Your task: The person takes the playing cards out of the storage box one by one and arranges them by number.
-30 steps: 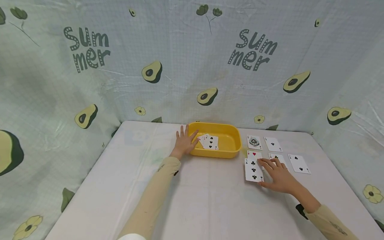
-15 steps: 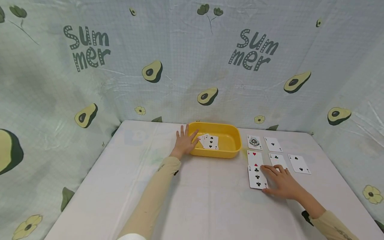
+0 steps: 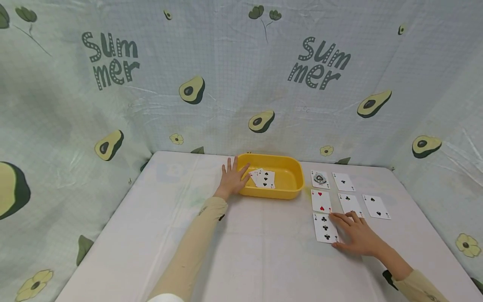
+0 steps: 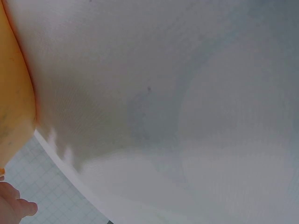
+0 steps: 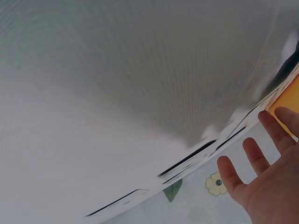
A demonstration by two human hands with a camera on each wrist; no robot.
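My right hand (image 3: 358, 235) pinches the right side of a three of clubs playing card (image 3: 324, 228), with the thumb at its lower corner and a finger at its upper corner. That card lies face up just below the two of hearts (image 3: 321, 201). The right wrist view shows the other fingers (image 5: 229, 172) of this hand spread and holding nothing. On the left end of a yellow tray (image 3: 269, 193) rests my left hand (image 3: 231, 181), its fingers spread. A few fanned cards (image 3: 264, 178) lie inside the tray, a three of spades on top.
An ace of spades (image 3: 320, 179) and an ace of clubs (image 3: 343, 181) lie right of the tray. Nearer are a two of clubs (image 3: 348, 203) and a two of spades (image 3: 376, 206). A patterned cloth (image 3: 226, 63) hangs behind the white table (image 3: 226, 260).
My right hand has brought the three of clubs toward me and slightly right, off the two of hearts, which now shows whole. The left hand has stayed at the tray.
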